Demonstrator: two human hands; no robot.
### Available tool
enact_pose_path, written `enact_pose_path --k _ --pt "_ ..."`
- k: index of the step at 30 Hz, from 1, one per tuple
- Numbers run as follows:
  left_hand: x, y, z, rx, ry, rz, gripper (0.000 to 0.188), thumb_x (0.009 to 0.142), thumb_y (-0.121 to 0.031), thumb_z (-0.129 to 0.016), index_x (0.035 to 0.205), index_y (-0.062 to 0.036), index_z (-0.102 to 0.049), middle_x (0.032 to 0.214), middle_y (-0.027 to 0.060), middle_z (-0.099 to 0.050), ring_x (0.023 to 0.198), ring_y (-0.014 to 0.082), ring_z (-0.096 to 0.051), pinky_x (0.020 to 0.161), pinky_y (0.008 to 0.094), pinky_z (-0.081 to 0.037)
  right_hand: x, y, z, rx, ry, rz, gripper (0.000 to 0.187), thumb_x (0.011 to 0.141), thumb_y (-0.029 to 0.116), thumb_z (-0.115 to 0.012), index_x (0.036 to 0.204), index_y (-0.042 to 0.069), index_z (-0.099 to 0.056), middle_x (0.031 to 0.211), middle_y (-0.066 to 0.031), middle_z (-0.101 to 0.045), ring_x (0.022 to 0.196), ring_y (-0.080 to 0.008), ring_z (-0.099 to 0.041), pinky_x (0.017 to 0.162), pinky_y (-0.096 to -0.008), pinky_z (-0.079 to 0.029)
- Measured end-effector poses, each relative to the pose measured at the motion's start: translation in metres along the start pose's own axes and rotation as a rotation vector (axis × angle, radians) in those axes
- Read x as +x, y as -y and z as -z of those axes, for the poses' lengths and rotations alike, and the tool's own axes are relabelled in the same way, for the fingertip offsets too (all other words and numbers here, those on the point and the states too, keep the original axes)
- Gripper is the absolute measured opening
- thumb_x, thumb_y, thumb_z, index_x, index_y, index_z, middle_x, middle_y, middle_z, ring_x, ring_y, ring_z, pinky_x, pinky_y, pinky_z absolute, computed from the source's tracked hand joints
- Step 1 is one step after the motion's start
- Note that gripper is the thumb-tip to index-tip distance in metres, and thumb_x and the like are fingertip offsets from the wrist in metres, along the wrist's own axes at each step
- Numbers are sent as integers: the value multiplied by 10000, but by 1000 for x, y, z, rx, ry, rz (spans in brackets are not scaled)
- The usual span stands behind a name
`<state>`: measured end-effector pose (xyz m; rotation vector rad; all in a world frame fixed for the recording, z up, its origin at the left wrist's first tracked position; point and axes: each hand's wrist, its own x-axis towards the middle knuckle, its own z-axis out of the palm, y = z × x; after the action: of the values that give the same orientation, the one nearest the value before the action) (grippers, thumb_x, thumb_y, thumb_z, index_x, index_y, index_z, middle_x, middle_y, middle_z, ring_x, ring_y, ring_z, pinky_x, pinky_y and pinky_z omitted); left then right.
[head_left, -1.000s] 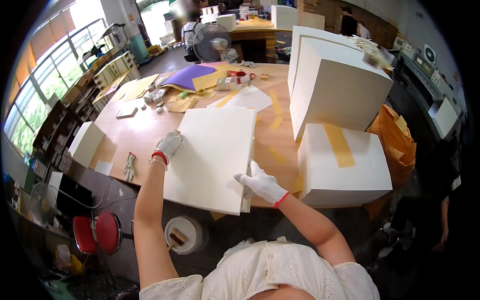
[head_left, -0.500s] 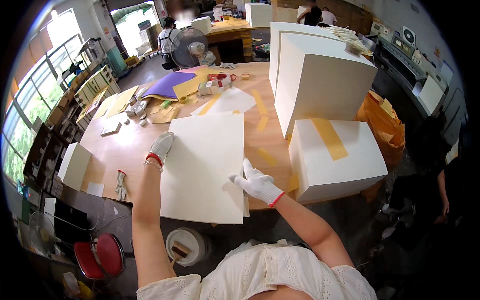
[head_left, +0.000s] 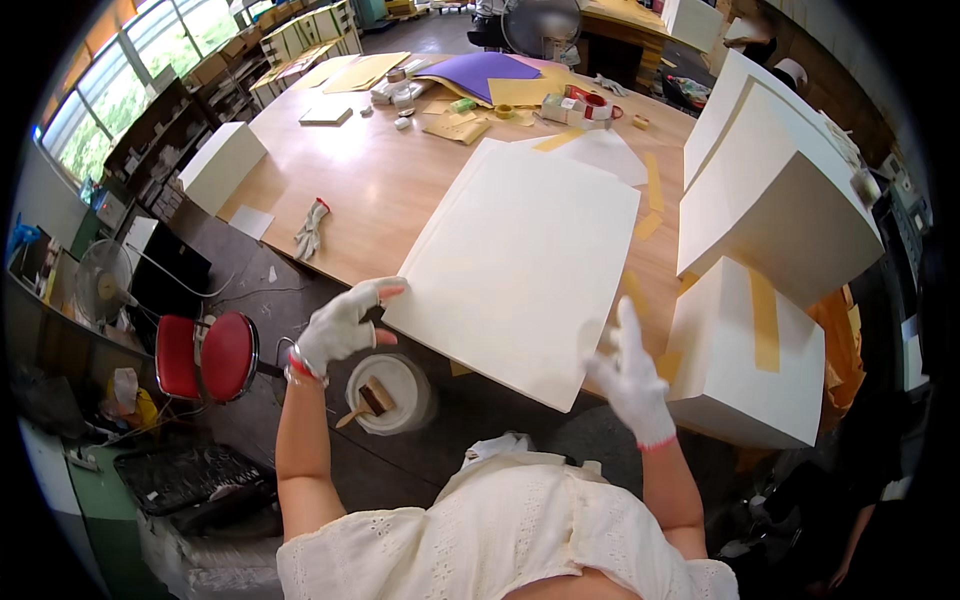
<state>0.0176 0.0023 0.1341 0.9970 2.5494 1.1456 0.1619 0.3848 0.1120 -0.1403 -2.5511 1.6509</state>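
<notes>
A stack of large white sheets (head_left: 525, 265) lies on the wooden table, its front corners sticking out past the near edge. My left hand (head_left: 345, 325), in a white glove with some fingertips bare, is beside the stack's near left corner, thumb and fingers apart with nothing between them. At the near right side is my right hand (head_left: 632, 380), also gloved in white and slightly blurred, fingers stretched out. It holds nothing; whether it touches the sheets I cannot tell. A second, slightly shifted layer shows along the stack's left edge.
Tall white paper stacks (head_left: 775, 190) and a taped white stack (head_left: 735, 350) stand at the right. A loose glove (head_left: 312, 228) lies left. Purple sheets (head_left: 480, 72) and tape rolls lie at the back. Below the table edge stands a white bucket (head_left: 408, 400) with a brush (head_left: 373, 398) across it.
My left hand has come from the stack's far left side to its near left corner. My right hand has lifted its fingers upright beside the right edge. The view has turned left and down.
</notes>
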Motion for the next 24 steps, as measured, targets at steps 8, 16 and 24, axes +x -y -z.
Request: enact_pose_path --k 8,16,24 --pt "-9 42 -34 230 -413 -223 403 620 84 -785 1006 -8 -712 1123 150 -688 1092 317 -637 916 365 -536 -38 16 -21 -505 54 360 693 759 200 -798 1346 50 -461 1240 -230 -503 1094 -398 -543 892 -436 -485" --pt "3 65 -49 -76 -444 -113 424 660 151 -740 1059 14 -701 1195 195 -657 1100 271 -647 906 329 -550 -13 9 -18 -436 45 370 676 772 310 -785 1324 93 -462 1166 -185 -525 1043 -375 -567 824 -438 -499" --pt "-1 85 -55 -429 -468 -78 348 697 163 -724 1013 23 -694 1200 207 -647 1021 239 -669 834 316 -580 -16 -5 -41 -508 -113 336 632 708 187 -833 1227 99 -483 1061 -163 -521 942 -363 -570 780 -436 -490"
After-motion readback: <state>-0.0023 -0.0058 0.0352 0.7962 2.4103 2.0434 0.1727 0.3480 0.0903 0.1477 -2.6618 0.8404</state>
